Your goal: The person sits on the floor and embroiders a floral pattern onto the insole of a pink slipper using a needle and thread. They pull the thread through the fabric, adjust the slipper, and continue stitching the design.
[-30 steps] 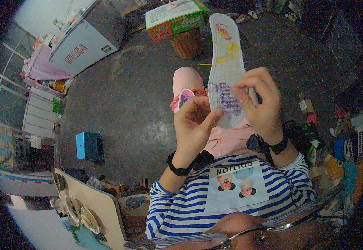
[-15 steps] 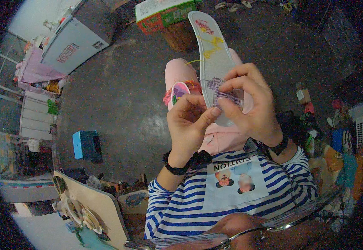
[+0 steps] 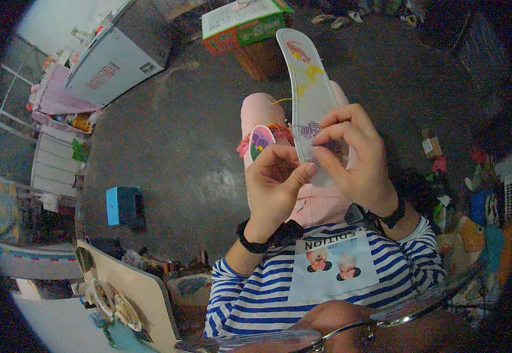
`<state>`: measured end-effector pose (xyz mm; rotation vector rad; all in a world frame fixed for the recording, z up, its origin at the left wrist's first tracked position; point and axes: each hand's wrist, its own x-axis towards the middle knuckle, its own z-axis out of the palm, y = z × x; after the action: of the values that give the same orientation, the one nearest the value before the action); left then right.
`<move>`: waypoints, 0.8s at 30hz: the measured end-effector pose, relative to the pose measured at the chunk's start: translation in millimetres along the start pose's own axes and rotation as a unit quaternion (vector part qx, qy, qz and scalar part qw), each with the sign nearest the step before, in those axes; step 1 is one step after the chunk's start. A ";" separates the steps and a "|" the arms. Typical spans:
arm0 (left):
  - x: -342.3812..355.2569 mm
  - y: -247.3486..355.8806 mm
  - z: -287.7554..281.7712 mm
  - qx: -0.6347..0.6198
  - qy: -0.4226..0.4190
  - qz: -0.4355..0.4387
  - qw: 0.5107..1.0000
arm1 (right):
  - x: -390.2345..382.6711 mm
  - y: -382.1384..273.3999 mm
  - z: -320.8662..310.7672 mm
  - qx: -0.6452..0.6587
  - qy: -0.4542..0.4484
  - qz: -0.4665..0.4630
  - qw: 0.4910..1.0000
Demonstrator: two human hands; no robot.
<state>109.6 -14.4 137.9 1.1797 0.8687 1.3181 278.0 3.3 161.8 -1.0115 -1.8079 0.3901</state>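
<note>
A long white insole (image 3: 319,94) stands out over my lap, with yellow, red and purple stitching on its face. My left hand (image 3: 275,183) pinches its left edge near the lower end, thumb in front. Curled over the purple stitching on the right is my right hand (image 3: 363,162), its thumb close to the left thumb. Whatever its fingertips hold is too small to make out. A loose yellow thread (image 3: 282,101) trails off the insole's left edge. Beside my left hand, a smaller-looking insole with a purple flower (image 3: 261,141) lies on my pink-covered leg, near orange-red threads (image 3: 280,133).
A blue stool (image 3: 121,206) stands on the dark floor to the left. Ahead is a green and red carton (image 3: 244,36) on a brown basket-like base. A white chest freezer (image 3: 112,69) is at far left. A pale board (image 3: 128,288) lies at lower left; clutter fills the right side.
The whole scene sits slightly lower and further right as my head shifts. Both hands keep nearly the same hold at the insole's lower end.
</note>
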 end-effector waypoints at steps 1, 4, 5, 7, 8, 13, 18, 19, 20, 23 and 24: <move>-1.2 1.9 0.5 0.007 0.001 -0.001 1.000 | 0.1 -1.6 -0.4 0.003 0.001 0.003 1.000; -3.2 7.5 1.4 0.023 0.004 -0.001 1.000 | 1.5 -5.9 1.7 0.007 0.022 -0.011 1.000; -3.3 9.1 1.6 0.026 0.005 0.000 1.000 | 1.7 -7.5 2.0 0.010 0.017 -0.007 1.000; -3.6 11.6 2.4 0.027 0.008 0.005 1.000 | 2.3 -10.1 2.5 0.016 0.012 -0.004 1.000; -3.7 12.6 3.1 0.025 0.009 0.008 1.000 | 3.0 -10.8 2.1 0.016 0.010 -0.007 1.000; -4.1 18.0 5.3 0.046 0.011 0.022 0.999 | 6.3 -12.3 -1.5 0.049 -0.010 -0.003 0.999; -3.4 26.0 5.2 0.063 0.020 0.035 0.997 | 10.1 -13.4 -6.0 0.077 -0.011 -0.050 0.996; -4.6 28.5 4.2 0.056 0.018 0.032 0.998 | 10.3 -14.4 -7.3 0.076 -0.016 -0.057 0.995; -7.2 31.8 2.9 0.048 0.017 0.029 0.998 | 10.0 -16.2 -8.9 0.078 -0.022 -0.068 0.994; -10.7 39.0 1.3 0.064 0.006 0.070 0.995 | 10.2 -21.8 -16.3 0.062 -0.033 -0.111 0.991; -11.6 41.7 1.4 0.076 0.003 0.089 0.993 | 9.5 -25.2 -19.7 0.057 -0.028 -0.126 0.990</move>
<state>99.3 -31.0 176.5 1.4000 0.8973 1.4188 281.9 -7.8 193.0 -0.6886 -1.9136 0.3634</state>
